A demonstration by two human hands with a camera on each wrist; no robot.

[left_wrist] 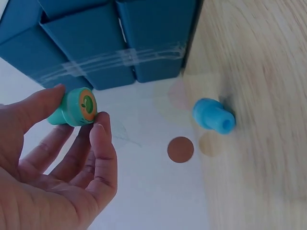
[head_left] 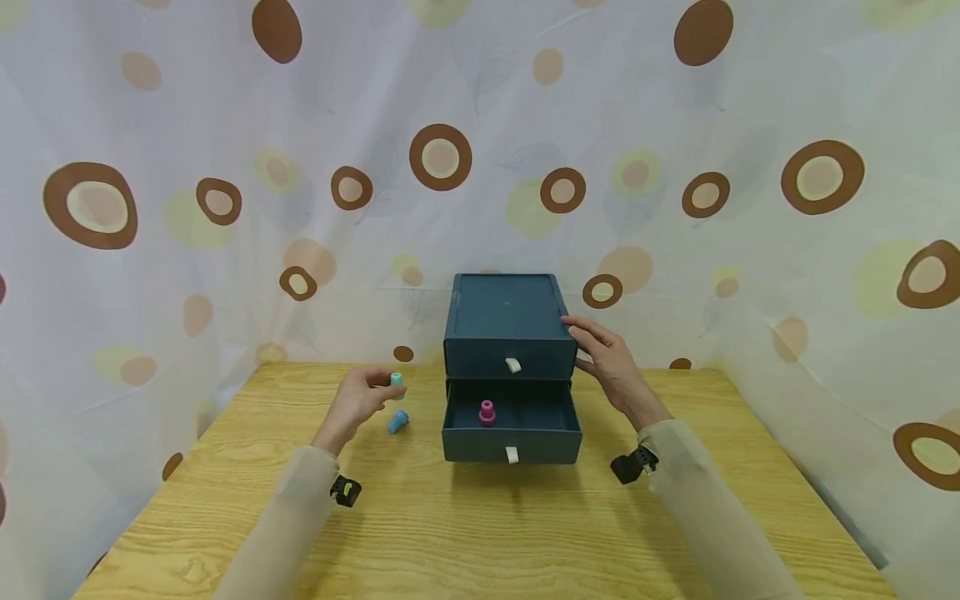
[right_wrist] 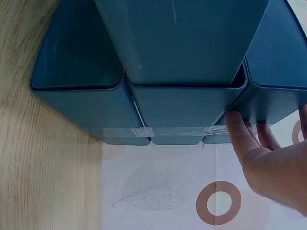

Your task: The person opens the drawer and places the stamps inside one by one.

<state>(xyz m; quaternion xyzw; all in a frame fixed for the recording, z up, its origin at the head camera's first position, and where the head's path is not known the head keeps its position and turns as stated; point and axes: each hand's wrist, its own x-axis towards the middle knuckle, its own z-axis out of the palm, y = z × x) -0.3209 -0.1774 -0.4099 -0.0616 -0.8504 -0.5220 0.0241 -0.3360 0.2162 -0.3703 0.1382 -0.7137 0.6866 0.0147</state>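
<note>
My left hand pinches a mint-green toy stamp between thumb and fingers, above the table. Its orange end face carries a green apple picture. A blue toy stamp lies on the wood below that hand. To the right stands a dark blue drawer unit. One drawer under the top one is pulled out, and a magenta toy stamp stands inside it. My right hand rests with extended fingers against the unit's right side, near its top edge.
The wooden table reaches back to a patterned cloth behind the unit. White pull tabs stick out from the drawer fronts. Clear tape runs along the side of the stacked units. The open drawer juts out toward me.
</note>
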